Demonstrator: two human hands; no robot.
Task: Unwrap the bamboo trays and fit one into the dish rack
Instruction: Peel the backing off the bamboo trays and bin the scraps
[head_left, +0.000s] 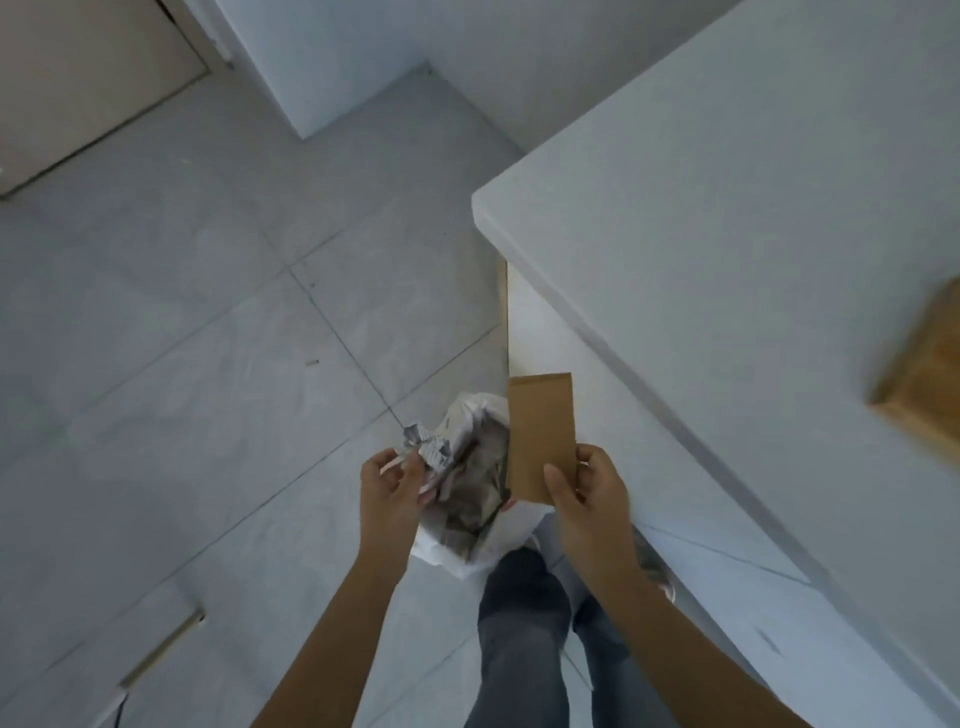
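Observation:
My right hand pinches the lower end of a flat brown cardboard piece, held upright over the floor. My left hand grips a crumpled wad of printed wrapping paper just above a white plastic bag that stands open on the floor, stuffed with more crumpled paper. A bamboo tray lies blurred on the white counter at the right edge, only partly in view. No dish rack is in sight.
The counter's corner juts toward me at upper right, its cabinet side dropping beside the bag. Grey floor tiles spread to the left. My legs in dark jeans stand below the bag. A door is at top left.

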